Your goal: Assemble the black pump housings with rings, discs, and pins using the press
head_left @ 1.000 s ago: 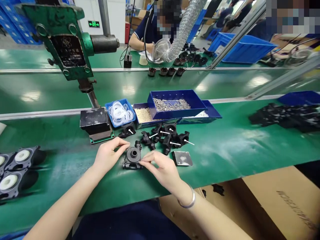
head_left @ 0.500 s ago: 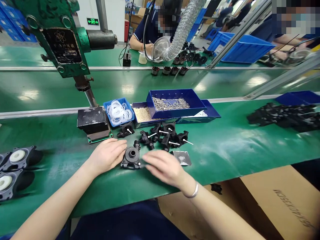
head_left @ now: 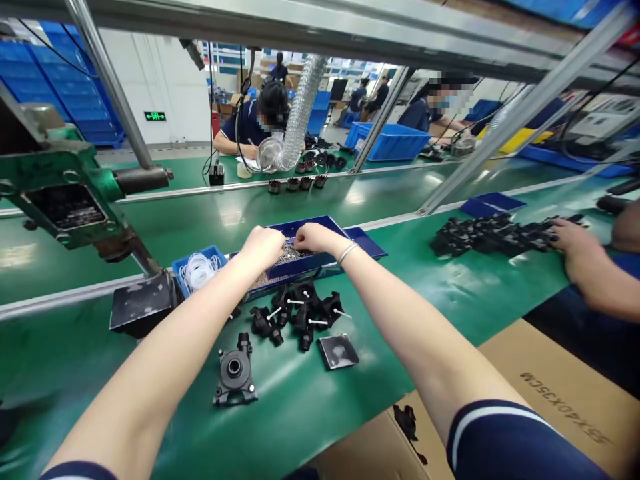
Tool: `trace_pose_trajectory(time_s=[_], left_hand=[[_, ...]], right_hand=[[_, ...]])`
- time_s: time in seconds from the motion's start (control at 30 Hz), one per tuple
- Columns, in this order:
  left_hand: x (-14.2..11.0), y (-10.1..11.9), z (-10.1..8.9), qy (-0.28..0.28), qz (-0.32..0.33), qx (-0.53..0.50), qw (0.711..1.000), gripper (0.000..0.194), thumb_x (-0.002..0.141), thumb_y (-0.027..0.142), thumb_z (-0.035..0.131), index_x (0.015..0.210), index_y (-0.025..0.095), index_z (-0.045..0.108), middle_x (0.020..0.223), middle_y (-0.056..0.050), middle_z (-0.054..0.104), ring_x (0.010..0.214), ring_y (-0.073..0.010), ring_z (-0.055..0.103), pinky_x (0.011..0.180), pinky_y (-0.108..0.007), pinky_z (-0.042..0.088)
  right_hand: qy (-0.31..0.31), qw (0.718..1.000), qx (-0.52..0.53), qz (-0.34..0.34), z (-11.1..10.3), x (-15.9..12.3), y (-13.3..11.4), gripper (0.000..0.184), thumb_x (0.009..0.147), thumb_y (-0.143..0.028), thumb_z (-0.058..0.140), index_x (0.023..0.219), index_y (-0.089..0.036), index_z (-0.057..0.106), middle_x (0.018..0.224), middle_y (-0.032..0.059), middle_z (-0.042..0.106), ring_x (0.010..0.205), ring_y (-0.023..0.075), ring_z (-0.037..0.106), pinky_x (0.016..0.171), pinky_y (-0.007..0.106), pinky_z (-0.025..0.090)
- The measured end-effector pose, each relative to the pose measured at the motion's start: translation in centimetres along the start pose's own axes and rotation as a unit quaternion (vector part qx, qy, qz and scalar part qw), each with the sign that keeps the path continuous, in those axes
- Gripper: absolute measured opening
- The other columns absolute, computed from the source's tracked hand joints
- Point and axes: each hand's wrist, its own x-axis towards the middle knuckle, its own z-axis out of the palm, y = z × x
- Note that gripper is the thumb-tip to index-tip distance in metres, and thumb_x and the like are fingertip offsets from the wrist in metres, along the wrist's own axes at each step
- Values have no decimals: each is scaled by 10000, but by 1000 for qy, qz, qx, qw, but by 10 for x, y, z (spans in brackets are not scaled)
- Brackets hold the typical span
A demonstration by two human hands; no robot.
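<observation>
Left hand: is reaching into the deep blue rectangular plastic bin, fingers bunching at the thin silver metal screws; whether it is gripping any, I cannot tell.
Right hand: is dipping into the same bin just beside, fingertips hiding; grip unclear.
Round black plastic housing with a short pipe: is lying nearer the wearer than both hands, on the green worktop.
Black parts with white pins: are sitting between bin and housing.
Co-worker's hand: is touching dark parts, well right of both hands.
</observation>
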Motion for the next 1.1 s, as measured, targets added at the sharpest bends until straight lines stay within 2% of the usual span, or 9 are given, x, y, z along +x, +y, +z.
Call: trace_pose_trajectory(time_s=[0.03, 0.13, 0.27, 0.43, 0.6, 0.7, 0.83, 0.97, 1.1], left_hand=[[12, 0, 5, -22, -7, 0, 1000, 53, 797, 218, 751, 791, 168, 768, 883, -110, 786, 942, -258, 721, 884, -346, 484], [32, -3, 18, -76, -25, -11, 997, 179, 685, 263, 872, 778, 164, 755, 869, -87, 783, 881, -242, 720, 843, -363, 512], [36, -8, 24, -79, -36, -44, 995, 132, 708, 269, 855, 752, 191, 757, 834, -66, 777, 862, -254, 721, 764, -326, 503], [33, -11, 26, -24, -46, -94, 994, 101, 768, 301, 806, 765, 212, 758, 844, -46, 772, 852, -241, 711, 732, -292, 475], [18, -6, 13, 88, -63, -153, 982, 120, 891, 299, 691, 901, 194, 749, 912, -62, 776, 867, -224, 693, 733, -293, 475], [-20, -5, -2, 133, -61, -201, 969, 136, 930, 288, 649, 933, 192, 744, 915, -29, 780, 840, -181, 693, 746, -268, 488], [-109, -6, -13, 207, -35, -289, 934, 79, 890, 253, 710, 856, 191, 745, 854, 11, 776, 790, -152, 696, 761, -253, 511], [-206, 1, 6, 200, -27, -290, 936, 41, 899, 214, 707, 871, 208, 736, 849, 22, 775, 789, -135, 702, 758, -244, 524], [-265, 10, 41, 205, -27, -277, 938, 38, 902, 187, 705, 923, 217, 716, 862, 30, 773, 825, -124, 698, 794, -246, 520]], right_hand=[[5, 1000, 5, -3, 4, 0, 1, 88, 776, -122, 715, 705, -117, 768, 668, 45, 732, 618, 137, 610, 584, 222, 384], [32, 999, 21, -6, 12, -2, 8, 94, 810, -170, 711, 754, -122, 769, 759, 53, 757, 679, 139, 625, 596, 213, 382], [66, 997, 46, 2, 14, 0, 21, 137, 857, -254, 709, 837, -132, 768, 821, 54, 765, 706, 139, 637, 626, 208, 407], [80, 996, 43, 6, 16, 7, 28, 147, 876, -244, 689, 845, -128, 774, 850, 72, 766, 723, 153, 633, 629, 230, 402], [52, 998, 27, 6, 13, 7, 22, 69, 813, -162, 723, 793, -129, 781, 792, 71, 764, 693, 153, 647, 648, 226, 426], [35, 999, 27, 7, 7, 5, 20, 69, 746, -75, 734, 736, -129, 776, 706, 52, 750, 637, 150, 650, 646, 226, 442], [74, 996, 44, 8, -4, -8, 18, 84, 792, -75, 691, 796, -119, 762, 693, 51, 741, 642, 161, 665, 666, 242, 465], [165, 962, 217, -24, -6, -47, -6, 116, 849, -266, 739, 874, -156, 711, 649, 15, 706, 549, 138, 633, 573, 245, 482], [137, 907, 375, -137, 16, -110, -57, 280, 829, -454, 770, 792, -194, 673, 647, 12, 693, 555, 145, 638, 548, 267, 517]])
